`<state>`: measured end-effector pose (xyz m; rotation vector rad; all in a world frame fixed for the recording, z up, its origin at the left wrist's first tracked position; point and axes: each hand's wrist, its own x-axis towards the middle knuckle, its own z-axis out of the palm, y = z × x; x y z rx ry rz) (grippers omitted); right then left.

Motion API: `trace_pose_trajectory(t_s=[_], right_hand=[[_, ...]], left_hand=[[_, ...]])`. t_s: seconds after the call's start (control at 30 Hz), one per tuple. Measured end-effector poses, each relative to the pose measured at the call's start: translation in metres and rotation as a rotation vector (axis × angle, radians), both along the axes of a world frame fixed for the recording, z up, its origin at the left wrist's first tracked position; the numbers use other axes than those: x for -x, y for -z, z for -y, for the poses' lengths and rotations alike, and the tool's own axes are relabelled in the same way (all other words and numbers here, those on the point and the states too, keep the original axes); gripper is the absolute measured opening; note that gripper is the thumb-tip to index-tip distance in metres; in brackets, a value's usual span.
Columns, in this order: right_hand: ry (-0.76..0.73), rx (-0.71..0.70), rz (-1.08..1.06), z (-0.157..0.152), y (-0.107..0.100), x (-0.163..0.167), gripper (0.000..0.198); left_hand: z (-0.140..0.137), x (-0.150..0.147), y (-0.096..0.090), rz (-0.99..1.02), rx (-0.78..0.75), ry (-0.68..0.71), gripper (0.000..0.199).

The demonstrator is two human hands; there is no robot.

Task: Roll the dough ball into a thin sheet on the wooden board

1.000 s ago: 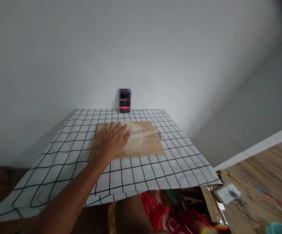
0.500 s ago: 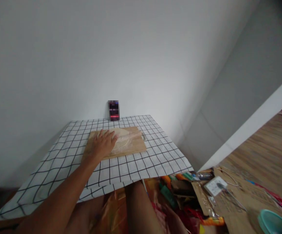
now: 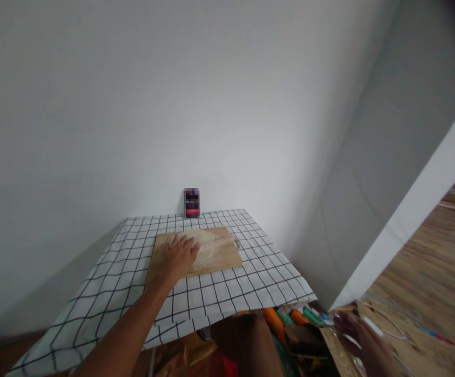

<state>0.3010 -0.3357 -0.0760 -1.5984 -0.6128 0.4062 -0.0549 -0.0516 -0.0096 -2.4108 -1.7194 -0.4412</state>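
A wooden board (image 3: 219,262) lies on a table, with a pale, flattened piece of dough (image 3: 198,235) and a white floury film on it. My left hand (image 3: 180,254) rests palm down over the dough's near left part, fingers spread and grasping nothing. Towards the board's right end lies a pale, elongated shape (image 3: 223,242) that I cannot make out clearly. My right hand (image 3: 353,332) is low at the right, beyond the table's near right corner, over packages and cardboard. Motion smears its fingers, so whether it holds anything is unclear.
A white cloth with black grid lines (image 3: 251,285) covers the table. Against the wall stands a dark, pixelated upright object (image 3: 191,203). Orange and green packages (image 3: 286,317) lie below the table edge, beside cardboard (image 3: 403,335) with a white cable. A wall edge (image 3: 408,230) rises at right.
My right hand has come into view at the lower right, over the packages. The view has tilted up, so the table sits lower. My left hand stays on the dough.
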Motion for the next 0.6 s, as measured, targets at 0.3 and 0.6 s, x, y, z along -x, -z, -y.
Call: trace_pose_trajectory(t_s=[0.3, 0.6], right_hand=[[-0.673, 0.014, 0.882, -0.236, -0.101, 0.082, 0.045], [-0.764, 0.212, 1.158, -0.353, -0.063, 0.140, 0.038]], left_hand=[[-0.001, 0.001, 0.014, 0.085, -0.018, 0.004, 0.049], [-0.037, 0.008, 0.006, 0.031, -0.001, -0.021, 0.049]])
